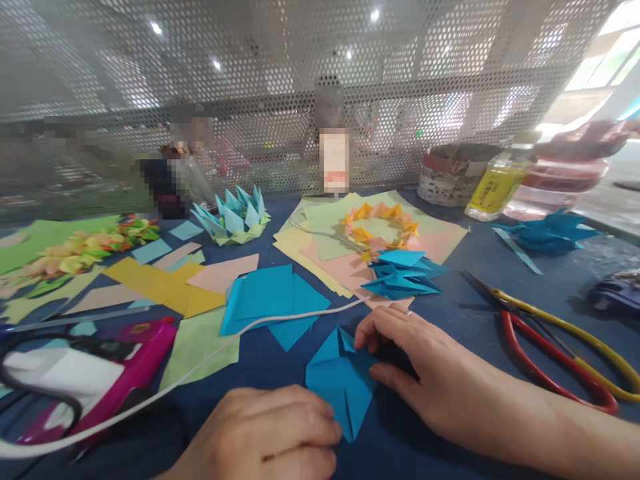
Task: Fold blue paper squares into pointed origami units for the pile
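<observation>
A folded blue paper piece [340,383] lies on the dark blue table [450,313] near the front edge. My left hand [270,433] has its fingers curled and presses the paper's lower left edge. My right hand [425,373] rests on the paper's right side, fingertips pinching its upper corner. A stack of finished blue folded pieces [403,275] sits just beyond my right hand. Flat blue sheets [273,300] lie to the left of it.
Red and yellow scissors [560,350] lie at right. A pink glue gun [95,377] with a white cord [280,321] sits at left. Coloured papers, an orange paper ring [381,223], a blue-green paper flower [235,217], a yellow-labelled bottle [497,187] and a mesh screen stand behind.
</observation>
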`<action>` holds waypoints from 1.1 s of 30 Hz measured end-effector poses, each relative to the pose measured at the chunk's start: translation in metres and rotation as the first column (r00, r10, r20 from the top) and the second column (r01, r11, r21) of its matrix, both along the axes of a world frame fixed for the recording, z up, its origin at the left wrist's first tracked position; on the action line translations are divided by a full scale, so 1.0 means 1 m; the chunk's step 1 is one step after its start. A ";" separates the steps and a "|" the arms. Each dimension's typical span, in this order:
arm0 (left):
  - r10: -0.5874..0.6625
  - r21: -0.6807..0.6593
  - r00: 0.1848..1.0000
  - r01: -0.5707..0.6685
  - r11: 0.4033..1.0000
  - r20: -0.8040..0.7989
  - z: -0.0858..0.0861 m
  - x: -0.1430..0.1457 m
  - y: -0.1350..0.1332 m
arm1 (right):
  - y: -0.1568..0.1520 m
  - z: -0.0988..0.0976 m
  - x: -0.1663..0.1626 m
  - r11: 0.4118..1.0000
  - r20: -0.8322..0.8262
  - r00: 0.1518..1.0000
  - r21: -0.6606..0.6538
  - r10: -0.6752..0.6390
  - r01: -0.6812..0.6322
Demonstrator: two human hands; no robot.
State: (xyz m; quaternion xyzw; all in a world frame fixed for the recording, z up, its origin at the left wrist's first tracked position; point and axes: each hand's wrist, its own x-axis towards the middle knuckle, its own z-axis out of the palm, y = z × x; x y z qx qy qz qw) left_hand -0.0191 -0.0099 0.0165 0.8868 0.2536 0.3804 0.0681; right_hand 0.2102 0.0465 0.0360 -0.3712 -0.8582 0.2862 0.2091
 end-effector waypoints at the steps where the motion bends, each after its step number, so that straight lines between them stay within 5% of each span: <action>1: -0.005 0.008 0.999 0.005 1.000 0.038 0.002 -0.001 0.002 | -0.001 0.001 0.000 1.000 -0.003 1.000 0.002 -0.002 0.002; 12: 0.336 -0.151 0.942 -0.329 0.932 0.022 0.012 -0.008 0.008 | -0.002 0.009 -0.003 0.997 -0.054 0.996 0.016 -0.068 0.069; 33: 0.311 -0.215 0.949 -0.313 0.925 -0.044 0.011 0.001 0.014 | -0.009 0.009 -0.002 0.990 -0.034 0.999 0.141 -0.023 0.027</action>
